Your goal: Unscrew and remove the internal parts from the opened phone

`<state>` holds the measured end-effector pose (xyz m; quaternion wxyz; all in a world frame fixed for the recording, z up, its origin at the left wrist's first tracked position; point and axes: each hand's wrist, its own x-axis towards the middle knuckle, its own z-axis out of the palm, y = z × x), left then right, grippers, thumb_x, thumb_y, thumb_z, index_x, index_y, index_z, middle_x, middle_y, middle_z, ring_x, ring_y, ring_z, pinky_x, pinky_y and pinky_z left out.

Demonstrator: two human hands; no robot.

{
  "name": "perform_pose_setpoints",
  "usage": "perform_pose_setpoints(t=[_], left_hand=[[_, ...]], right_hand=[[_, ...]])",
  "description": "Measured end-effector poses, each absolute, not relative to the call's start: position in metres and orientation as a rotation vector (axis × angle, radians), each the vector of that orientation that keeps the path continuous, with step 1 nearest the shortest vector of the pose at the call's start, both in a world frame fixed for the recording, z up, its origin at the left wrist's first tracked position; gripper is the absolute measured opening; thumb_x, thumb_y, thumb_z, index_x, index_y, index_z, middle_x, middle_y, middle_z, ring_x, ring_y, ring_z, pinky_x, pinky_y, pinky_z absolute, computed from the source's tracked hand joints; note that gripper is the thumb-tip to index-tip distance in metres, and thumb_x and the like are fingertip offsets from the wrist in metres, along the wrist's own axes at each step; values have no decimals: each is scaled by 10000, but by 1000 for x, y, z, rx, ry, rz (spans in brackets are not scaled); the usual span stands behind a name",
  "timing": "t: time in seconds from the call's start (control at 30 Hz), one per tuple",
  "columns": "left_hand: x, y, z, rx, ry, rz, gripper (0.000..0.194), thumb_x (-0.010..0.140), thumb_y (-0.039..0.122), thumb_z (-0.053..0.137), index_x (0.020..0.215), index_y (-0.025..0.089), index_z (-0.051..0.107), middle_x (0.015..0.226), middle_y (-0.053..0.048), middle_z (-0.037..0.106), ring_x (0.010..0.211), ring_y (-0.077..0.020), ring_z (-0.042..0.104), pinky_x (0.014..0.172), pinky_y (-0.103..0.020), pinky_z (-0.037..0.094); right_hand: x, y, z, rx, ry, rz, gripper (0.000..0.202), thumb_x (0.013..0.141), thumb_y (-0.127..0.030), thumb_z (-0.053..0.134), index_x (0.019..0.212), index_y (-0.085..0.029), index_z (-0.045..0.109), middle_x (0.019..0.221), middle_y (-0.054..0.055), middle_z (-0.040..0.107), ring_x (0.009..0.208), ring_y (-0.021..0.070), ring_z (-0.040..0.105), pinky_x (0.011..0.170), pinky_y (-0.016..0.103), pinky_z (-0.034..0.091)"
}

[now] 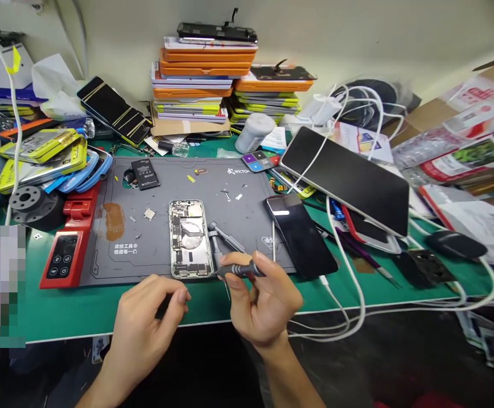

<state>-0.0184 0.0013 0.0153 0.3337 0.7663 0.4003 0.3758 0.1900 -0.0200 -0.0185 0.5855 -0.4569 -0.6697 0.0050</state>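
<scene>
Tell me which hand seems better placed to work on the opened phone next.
Probably the right hand: it holds a dark screwdriver beside the opened phone; the left hand shows no tool.

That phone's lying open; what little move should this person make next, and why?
Perhaps steady the opened phone with the left hand: it appears to hold nothing and is near the phone's bottom edge, while the right hand holds a screwdriver with one end close to the phone's bottom corner.

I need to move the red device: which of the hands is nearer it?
Left. The left hand is right of the red device, with a gap between; the right hand is farther right, holding a screwdriver by the open phone.
</scene>
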Motion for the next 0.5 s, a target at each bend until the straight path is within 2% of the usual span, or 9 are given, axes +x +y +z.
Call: perform_pose_setpoints(t=[0.27,0.37,0.43,0.5], left_hand=[[-17,2,15,2046,1028,986,217,1132,190,569,931,226,642,800,45,727,709,-109,670,689,-230,499],[-16,1,15,2060,1031,982,222,1130,191,568,923,227,638,796,47,726,703,-110,666,684,-233,498],[-16,1,15,2064,1029,983,226,1130,186,562,920,226,638,792,46,727,698,-112,667,679,-234,500],[-16,1,16,2067,1025,984,233,1129,185,558,915,226,638,786,41,728,691,-117,666,670,-238,500]], right_hand=[[189,-19,-18,-1083,-1598,20,680,1039,-43,610,1654,-253,409,1112,76,773,919,189,810,693,317,727],[190,-18,-17,-1100,-1627,-50,720,1021,-48,656,1662,-248,399,1118,75,775,917,197,813,698,339,730],[191,-17,-17,-1074,-1641,-116,654,1057,-145,666,1658,-219,417,1147,98,790,942,225,826,693,376,737],[191,-17,-17,-1019,-1622,-181,528,1114,-206,579,1630,-177,473,1149,117,805,965,241,834,665,382,730]])
